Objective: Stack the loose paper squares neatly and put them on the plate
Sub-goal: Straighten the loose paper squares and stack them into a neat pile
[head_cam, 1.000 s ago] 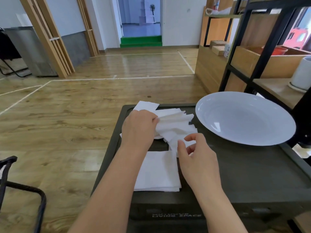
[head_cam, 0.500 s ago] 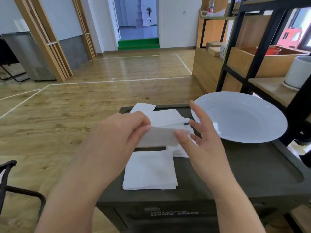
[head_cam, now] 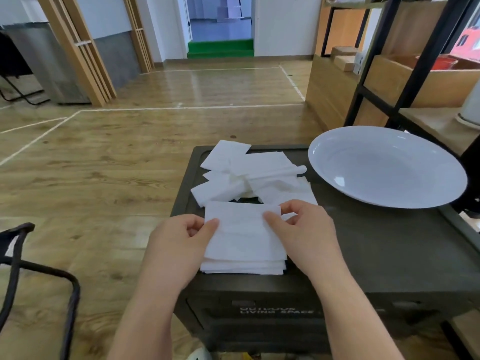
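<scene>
Over the neat stack (head_cam: 244, 263) near me, both hands, left hand (head_cam: 181, 242) and right hand (head_cam: 306, 229), now pinch one square (head_cam: 241, 229) brought from the loose pile (head_cam: 249, 175); plate (head_cam: 389, 193) waits bare.

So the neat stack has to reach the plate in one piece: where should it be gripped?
Pinch the neat stack at its left and right edges, coming in low from both sides: the sheets lie flat and squared, and the hands already flank it.
</scene>
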